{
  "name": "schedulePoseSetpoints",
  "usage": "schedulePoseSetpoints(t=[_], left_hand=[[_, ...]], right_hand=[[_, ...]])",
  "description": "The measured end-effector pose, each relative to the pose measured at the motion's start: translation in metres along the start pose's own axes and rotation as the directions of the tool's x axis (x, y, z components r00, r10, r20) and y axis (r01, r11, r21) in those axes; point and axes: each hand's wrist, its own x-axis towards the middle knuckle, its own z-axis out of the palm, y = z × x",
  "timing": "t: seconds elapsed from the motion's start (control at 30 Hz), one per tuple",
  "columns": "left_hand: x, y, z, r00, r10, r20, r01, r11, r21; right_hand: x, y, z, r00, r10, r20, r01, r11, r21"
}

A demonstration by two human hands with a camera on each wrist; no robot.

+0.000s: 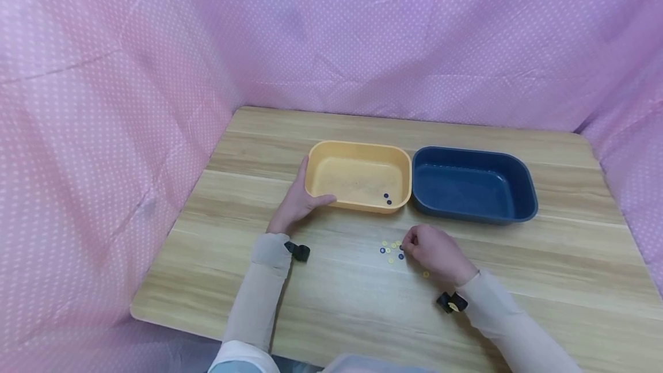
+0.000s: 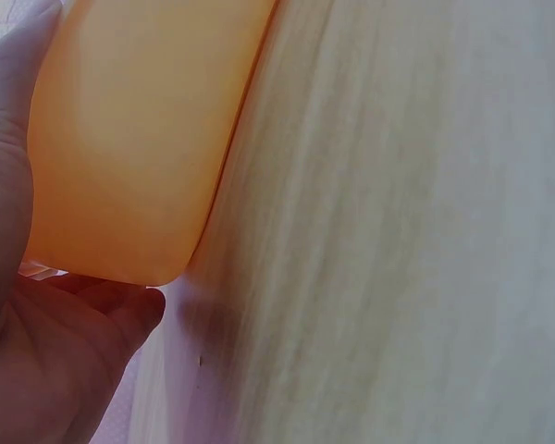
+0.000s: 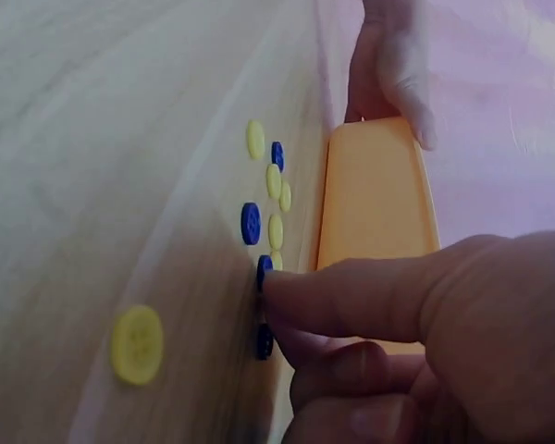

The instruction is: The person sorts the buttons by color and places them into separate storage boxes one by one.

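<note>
My left hand point(image 1: 297, 203) grips the left end of a yellow bin point(image 1: 357, 208), its thumb over the front rim and the other fingers along the side. Two dark buttons point(image 1: 387, 199) lie inside that bin near its right front corner. My right hand point(image 1: 435, 251) is down at a small group of buttons on the table. Its thumb and forefinger pinch a blue button point(image 3: 265, 268) at the edge of the group. Yellow buttons point(image 3: 276, 231) and another blue button point(image 3: 251, 224) lie around it. A darker blue button point(image 3: 265, 341) sits just under the fingers.
To the right of the yellow bin, close against it, stands a dark blue bin point(image 1: 473, 212). One yellow button point(image 1: 426, 274) lies apart, near my right wrist. Pink dotted cloth point(image 1: 362, 33) hangs behind and beside the wooden table point(image 1: 207, 235).
</note>
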Motion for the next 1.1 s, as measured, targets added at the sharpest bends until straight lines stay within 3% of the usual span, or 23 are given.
schedulePoseSetpoints(t=[0.2,0.4,0.73,0.87,1.1], left_hand=[[0.0,0.0,0.001,1.0,-0.023,-0.009,0.023,0.999,0.022],[0.001,0.0,0.001,1.0,-0.011,-0.003,0.011,1.0,0.003],[0.001,0.0,0.0,1.0,-0.002,-0.003,0.002,1.0,0.003],[0.0,0.001,0.001,1.0,-0.019,0.0,0.019,1.0,0.005],[-0.001,0.002,0.0,1.0,-0.006,-0.005,0.006,1.0,0.014]], right_hand=[[-0.007,-0.011,0.004,0.995,-0.071,-0.074,0.055,0.979,-0.197],[-0.011,-0.022,0.008,0.986,-0.14,-0.094,0.094,0.919,-0.382],[-0.01,-0.027,0.015,0.966,-0.241,-0.089,0.158,0.83,-0.535],[-0.012,-0.027,0.014,0.966,-0.242,-0.085,0.162,0.831,-0.532],[-0.016,-0.025,0.01,0.984,-0.163,-0.074,0.112,0.884,-0.453]])
